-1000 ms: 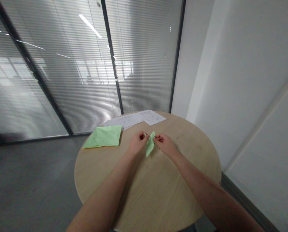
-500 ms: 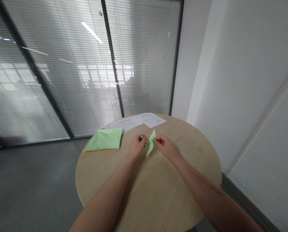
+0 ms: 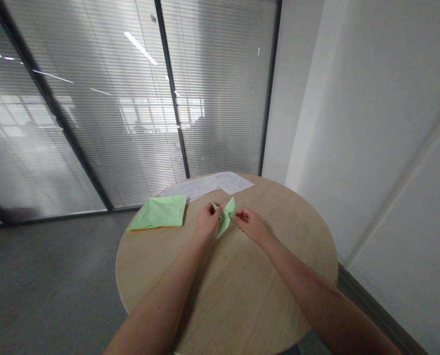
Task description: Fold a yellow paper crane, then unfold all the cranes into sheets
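Between my two hands, above the middle of the round table, is a small folded piece of green paper (image 3: 225, 218) with pointed ends. My left hand (image 3: 207, 220) pinches its left side, thumb in front. At the right side of the fold, my right hand (image 3: 250, 223) grips the paper between thumb and fingertips, its other fingers curled in. The fingers partly cover the inner folds, so the exact shape is hard to make out.
A stack of green paper sheets (image 3: 164, 212), with a thin yellow-orange edge below, lies at the table's left. White printed sheets (image 3: 236, 183) rest along the far edge of the wooden table (image 3: 242, 296). A glass partition with blinds (image 3: 223, 98) stands behind; a white wall (image 3: 382, 138) rises at right.
The folded green paper has shifted slightly left and turned, showing more of its face. My left hand has brought its thumb onto the paper, while my right hand stays nearly in place.
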